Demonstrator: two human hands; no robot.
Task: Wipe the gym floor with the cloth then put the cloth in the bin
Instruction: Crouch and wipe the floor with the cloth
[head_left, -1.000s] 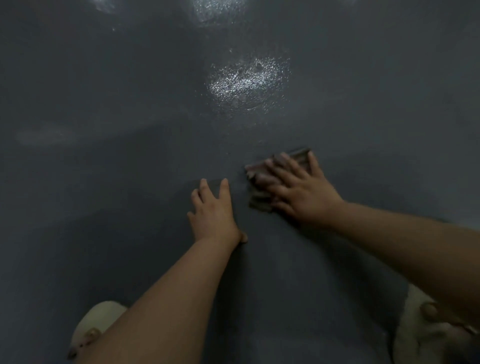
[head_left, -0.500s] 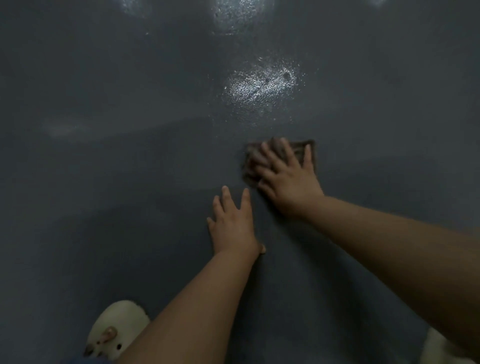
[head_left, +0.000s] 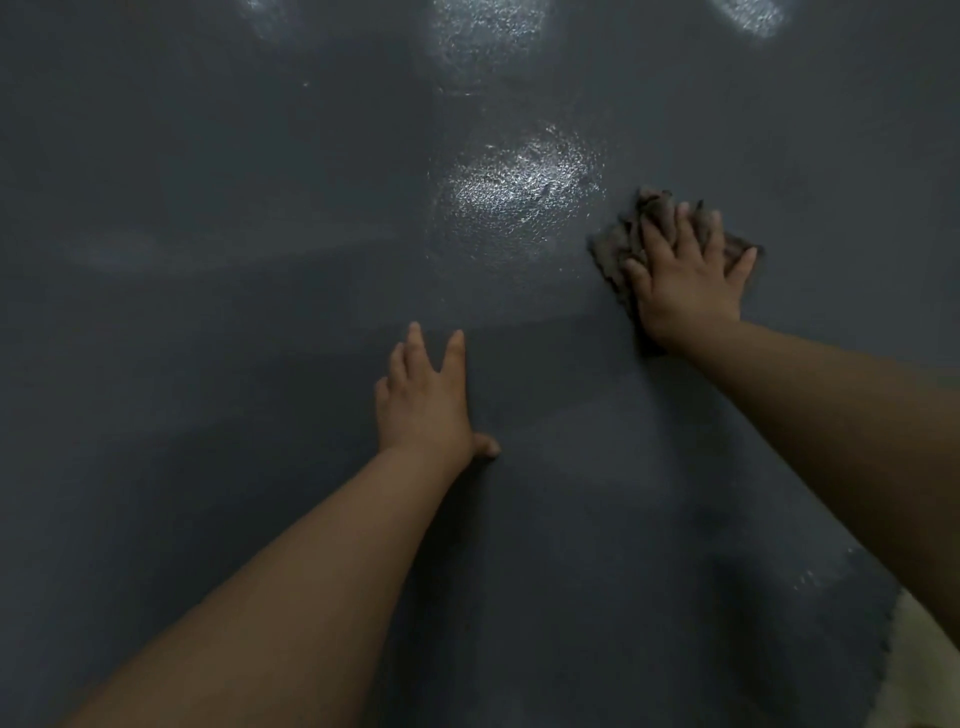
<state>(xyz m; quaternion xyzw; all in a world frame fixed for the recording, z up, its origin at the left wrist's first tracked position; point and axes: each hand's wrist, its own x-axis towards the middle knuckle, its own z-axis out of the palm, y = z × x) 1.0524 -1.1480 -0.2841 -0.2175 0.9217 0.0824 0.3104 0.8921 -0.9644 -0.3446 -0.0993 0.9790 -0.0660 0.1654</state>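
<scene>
Careful: your right hand presses the cloth with straight fingers; your left hand, flat on the floor, could slip.

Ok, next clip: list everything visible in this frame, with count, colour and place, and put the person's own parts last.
floor: one, dark grey and textured, fills nearly the whole view, with pale light glare at the top and centre.
cloth: one, grey-brown and crumpled, on the floor at right of centre, under the right hand.
pale patch: one, cream, at the bottom right corner past a jagged floor edge; what it is cannot be told.
bin: none in view.
left hand: one, flat on the bare floor at centre, fingers spread, holding nothing.
right hand: one, pressing down on the cloth with straight, spread fingers.
forearms: two, bare, entering from the bottom and the right edge.
</scene>
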